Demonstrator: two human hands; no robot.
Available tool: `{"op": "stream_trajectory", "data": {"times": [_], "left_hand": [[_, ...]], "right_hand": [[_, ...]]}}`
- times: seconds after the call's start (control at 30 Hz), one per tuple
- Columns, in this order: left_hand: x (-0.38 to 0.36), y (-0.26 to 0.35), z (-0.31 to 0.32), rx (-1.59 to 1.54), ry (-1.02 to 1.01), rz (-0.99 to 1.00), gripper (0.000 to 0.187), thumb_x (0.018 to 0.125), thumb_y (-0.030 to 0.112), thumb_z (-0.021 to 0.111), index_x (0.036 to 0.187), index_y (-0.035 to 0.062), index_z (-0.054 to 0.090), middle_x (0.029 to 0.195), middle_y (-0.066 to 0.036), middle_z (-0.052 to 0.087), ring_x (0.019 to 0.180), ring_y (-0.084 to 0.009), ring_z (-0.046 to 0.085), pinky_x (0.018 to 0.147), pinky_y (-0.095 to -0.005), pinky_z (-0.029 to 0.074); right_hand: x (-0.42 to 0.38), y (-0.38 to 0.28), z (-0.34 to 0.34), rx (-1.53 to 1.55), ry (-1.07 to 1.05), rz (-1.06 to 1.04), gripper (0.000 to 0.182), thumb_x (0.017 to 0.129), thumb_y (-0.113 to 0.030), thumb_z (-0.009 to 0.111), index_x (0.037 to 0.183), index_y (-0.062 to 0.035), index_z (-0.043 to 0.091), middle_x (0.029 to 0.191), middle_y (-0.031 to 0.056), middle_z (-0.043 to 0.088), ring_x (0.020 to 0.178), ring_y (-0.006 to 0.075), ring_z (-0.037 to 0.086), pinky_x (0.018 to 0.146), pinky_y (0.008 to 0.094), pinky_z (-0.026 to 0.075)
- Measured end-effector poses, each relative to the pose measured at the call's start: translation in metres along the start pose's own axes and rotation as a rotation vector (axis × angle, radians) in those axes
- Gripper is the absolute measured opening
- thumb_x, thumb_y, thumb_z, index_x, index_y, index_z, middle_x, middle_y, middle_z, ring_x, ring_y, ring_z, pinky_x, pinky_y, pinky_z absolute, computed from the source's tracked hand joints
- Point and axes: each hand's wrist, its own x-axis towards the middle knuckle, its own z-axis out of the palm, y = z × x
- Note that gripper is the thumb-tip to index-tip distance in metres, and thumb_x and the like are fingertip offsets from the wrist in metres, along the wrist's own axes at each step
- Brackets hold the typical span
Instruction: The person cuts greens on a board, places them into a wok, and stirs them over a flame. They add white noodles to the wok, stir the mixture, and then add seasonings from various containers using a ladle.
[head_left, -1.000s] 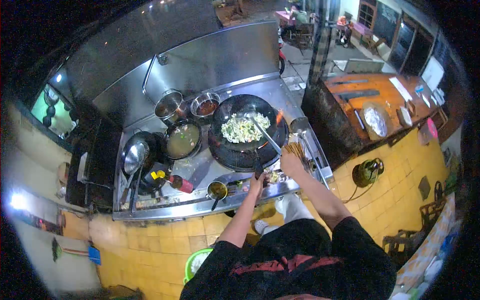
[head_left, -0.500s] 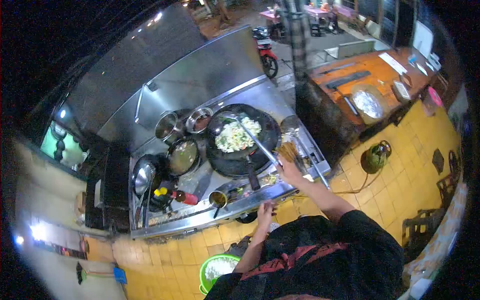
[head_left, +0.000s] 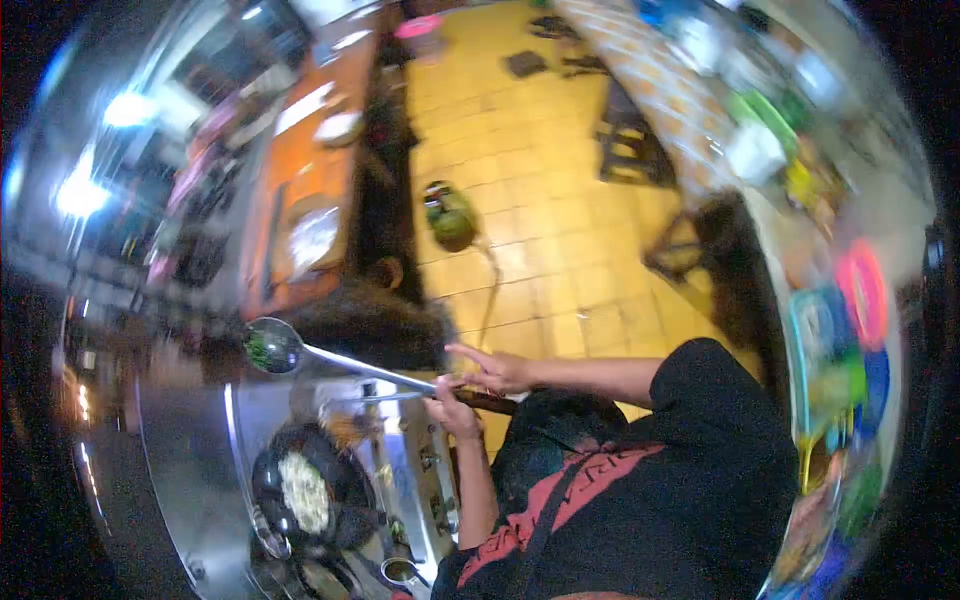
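My left hand [head_left: 457,413] is wrapped round the long metal handle of a ladle [head_left: 365,370]. The ladle's round bowl [head_left: 272,345], with something green in it, reaches out to the left. Just above the handle is my right hand [head_left: 500,371], its fingers apart and partly stretched out; whether it touches the handle is unclear. White food [head_left: 304,492] lies in the dark wok [head_left: 346,482] on the steel stove [head_left: 175,450] at the lower left.
An orange table [head_left: 285,185] bears a foil-like silvery item [head_left: 313,238]. A green gas cylinder [head_left: 452,222] stands on the yellow tiled floor [head_left: 560,240]. A patterned counter [head_left: 665,75] with containers runs along the right. A metal cup [head_left: 399,570] sits at the stove's edge.
The view has swung right, away from the stove. My left hand, empty before, now grips the ladle handle. My right hand has come off the utensil over the wok; its fingers have spread.
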Motion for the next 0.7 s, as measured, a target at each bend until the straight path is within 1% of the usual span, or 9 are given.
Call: {"op": "stream_trajectory", "data": {"times": [0.03,0.1,0.17,0.3,0.47,0.53,0.6,0.67,0.7], "left_hand": [[0.001,-0.015,0.003,-0.229,-0.140,-0.081,0.016,0.088,0.020,0.052,0.087,0.0079,0.041,0.070,-0.003,0.044,0.061,-0.0134,0.047,0.058,-0.0288,0.044],[0.000,-0.027,0.002,-0.465,-0.356,-0.278,0.017,0.087,0.016,0.053,0.087,0.0096,0.037,0.067,-0.001,0.042,0.055,-0.0129,0.045,0.051,-0.0287,0.043],[-0.025,-0.020,0.011,-0.334,-0.463,-0.343,0.017,0.088,0.016,0.052,0.088,0.0095,0.037,0.066,-0.001,0.043,0.050,-0.0127,0.045,0.043,-0.0266,0.041],[-0.074,-0.022,0.029,-0.086,-0.608,-0.527,0.017,0.086,0.015,0.053,0.088,0.0095,0.037,0.065,-0.002,0.044,0.048,-0.0137,0.047,0.039,-0.0276,0.041],[-0.127,-0.035,0.047,0.021,-0.880,-0.590,0.017,0.085,0.014,0.054,0.085,0.0088,0.038,0.059,-0.001,0.042,0.043,-0.0124,0.044,0.036,-0.0260,0.037],[-0.144,-0.044,0.062,0.080,-0.922,-0.599,0.016,0.085,0.014,0.053,0.085,0.0087,0.039,0.058,-0.001,0.042,0.042,-0.0118,0.044,0.035,-0.0256,0.036],[-0.158,-0.042,0.078,0.155,-0.950,-0.605,0.014,0.085,0.013,0.053,0.085,0.0087,0.039,0.058,-0.001,0.043,0.040,-0.0112,0.043,0.035,-0.0252,0.035],[-0.176,-0.031,0.111,0.159,-0.996,-0.660,0.012,0.086,0.010,0.052,0.086,0.0083,0.040,0.056,-0.001,0.044,0.039,-0.0103,0.042,0.034,-0.0249,0.035],[-0.184,-0.030,0.130,0.232,-0.979,-0.702,0.011,0.086,0.010,0.051,0.086,0.0077,0.041,0.056,-0.001,0.043,0.040,-0.0102,0.042,0.034,-0.0243,0.034]], "right_hand": [[-0.029,-0.025,-0.023,0.299,0.055,0.351,0.056,0.092,-0.035,0.042,0.139,-0.0152,0.018,0.063,0.0102,0.058,0.054,0.0129,0.058,0.049,0.0263,0.048],[-0.079,0.001,-0.045,0.379,0.450,0.447,0.044,0.090,-0.032,0.049,0.128,-0.0112,0.039,0.057,0.0060,0.058,0.049,0.0122,0.057,0.046,0.0275,0.048],[-0.143,0.009,-0.070,0.245,0.860,0.451,0.032,0.086,-0.027,0.057,0.108,-0.0042,0.052,0.056,0.0060,0.058,0.046,0.0111,0.056,0.043,0.0255,0.046],[-0.286,0.036,-0.111,0.140,1.277,0.628,0.022,0.081,-0.024,0.062,0.075,-0.0039,0.054,0.057,0.0063,0.059,0.043,0.0115,0.054,0.041,0.0254,0.044],[-0.397,-0.015,-0.162,0.047,1.349,0.580,0.017,0.082,-0.018,0.058,0.094,-0.0056,0.061,0.057,0.0100,0.058,0.048,0.0147,0.057,0.046,0.0288,0.047],[-0.443,-0.026,-0.193,-0.357,1.246,0.785,0.024,0.081,-0.016,0.056,0.103,-0.0095,0.061,0.067,0.0157,0.061,0.056,0.0226,0.061,0.055,0.0347,0.050],[-0.503,0.007,-0.221,-0.852,1.436,0.777,0.026,0.079,-0.016,0.053,0.104,-0.0123,0.061,0.080,0.0198,0.062,0.065,0.0285,0.062,0.063,0.0393,0.050],[-0.552,-0.012,-0.244,-0.927,1.206,1.318,0.026,0.078,-0.013,0.051,0.100,-0.0095,0.063,0.086,0.0193,0.063,0.076,0.0278,0.063,0.068,0.0414,0.050],[-0.573,-0.004,-0.247,-0.911,1.211,1.324,0.026,0.078,-0.013,0.051,0.100,-0.0095,0.063,0.086,0.0193,0.063,0.076,0.0278,0.063,0.068,0.0414,0.050]]}}
